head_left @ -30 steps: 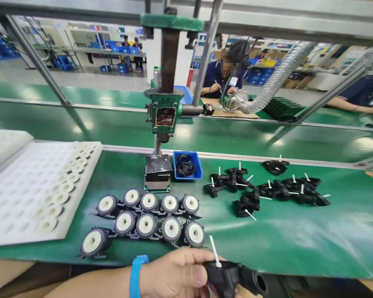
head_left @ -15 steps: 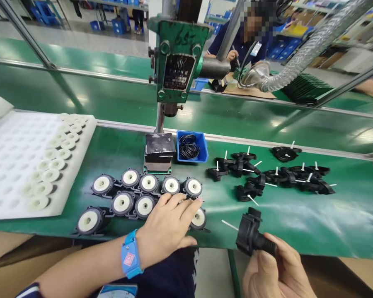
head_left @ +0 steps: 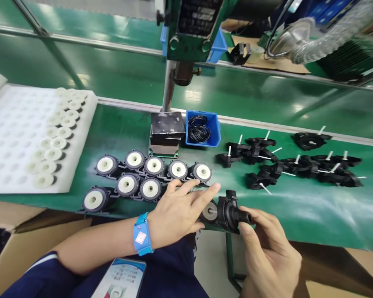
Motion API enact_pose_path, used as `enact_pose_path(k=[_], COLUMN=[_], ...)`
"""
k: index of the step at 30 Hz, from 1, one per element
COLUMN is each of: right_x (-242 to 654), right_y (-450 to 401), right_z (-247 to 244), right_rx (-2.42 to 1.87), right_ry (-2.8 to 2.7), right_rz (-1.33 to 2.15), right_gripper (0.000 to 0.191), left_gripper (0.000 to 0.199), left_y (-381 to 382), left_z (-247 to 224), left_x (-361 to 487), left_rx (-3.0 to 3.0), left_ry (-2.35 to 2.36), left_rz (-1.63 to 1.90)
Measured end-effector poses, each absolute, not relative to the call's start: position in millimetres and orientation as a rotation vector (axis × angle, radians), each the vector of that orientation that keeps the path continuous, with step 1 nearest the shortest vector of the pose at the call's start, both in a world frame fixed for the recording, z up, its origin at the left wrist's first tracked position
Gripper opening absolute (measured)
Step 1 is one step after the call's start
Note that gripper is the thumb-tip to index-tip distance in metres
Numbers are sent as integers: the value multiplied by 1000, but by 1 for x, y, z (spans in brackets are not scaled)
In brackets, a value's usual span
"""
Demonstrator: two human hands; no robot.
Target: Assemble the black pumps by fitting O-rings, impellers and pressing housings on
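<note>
My right hand (head_left: 269, 248) grips a black plastic pump housing (head_left: 231, 210) by its threaded nozzle, at the near edge of the green bench. My left hand (head_left: 180, 211), with a blue wrist strap (head_left: 142, 240), lies over the right end of the front row of black housings with white discs (head_left: 133, 176). Its fingers hold one such disc part (head_left: 209, 212), pressed against the housing in my right hand.
A white foam tray (head_left: 15, 145) with several white discs lies at the left. A green press (head_left: 189, 29) with a black block (head_left: 167, 128) stands at the back, a blue bin of black O-rings (head_left: 202, 129) beside it. Several black housings with white pins (head_left: 298, 163) lie at the right.
The view has tilted down and closer. My right hand carried the black housing left to meet my left hand, which lifted a disc part from the front row's right end.
</note>
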State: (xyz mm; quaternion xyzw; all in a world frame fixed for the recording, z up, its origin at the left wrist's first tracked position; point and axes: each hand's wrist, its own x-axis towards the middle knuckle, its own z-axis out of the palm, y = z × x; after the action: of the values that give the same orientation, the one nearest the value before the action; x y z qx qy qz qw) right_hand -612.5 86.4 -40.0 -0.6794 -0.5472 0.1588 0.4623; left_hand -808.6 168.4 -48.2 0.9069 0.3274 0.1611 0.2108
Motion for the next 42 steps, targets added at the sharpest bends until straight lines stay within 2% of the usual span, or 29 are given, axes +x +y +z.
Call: enact_pose_path(k=[5, 13, 17, 22, 29, 35, 37, 42], right_x=[-614, -611, -612, -616, -624, -626, -620, -610], right_y=[91, 103, 106, 109, 104, 101, 99, 86], right_z=[-41, -23, -17, -23, -35, -42, -47, -77], right_rx=[-1700, -1651, -1539, -1506, -1595, -1609, -1600, -1623], right_ry=[-1504, -1965, -2247, -2286, -2094, -2002, -1980, -1831], right_rz=[335, -138, -304, -248, -157, -166, -111, 306], right_gripper=[22, 22, 22, 24, 21, 22, 29, 72], left_gripper=[88, 96, 93, 92, 57, 55, 52, 48], left_y=[168, 170, 170, 170, 178, 200, 205, 208], left_z=[-50, -51, -52, -51, -45, -33, -30, -27], left_x=[-809, -809, -808, -807, -809, -806, -805, -804], left_rx=[2465, 2464, 2429, 2390, 2429, 2457, 2485, 2489], left_ry=[918, 909, 915, 930, 878, 733, 687, 666], left_rz=[457, 422, 441, 448, 437, 306, 268, 218])
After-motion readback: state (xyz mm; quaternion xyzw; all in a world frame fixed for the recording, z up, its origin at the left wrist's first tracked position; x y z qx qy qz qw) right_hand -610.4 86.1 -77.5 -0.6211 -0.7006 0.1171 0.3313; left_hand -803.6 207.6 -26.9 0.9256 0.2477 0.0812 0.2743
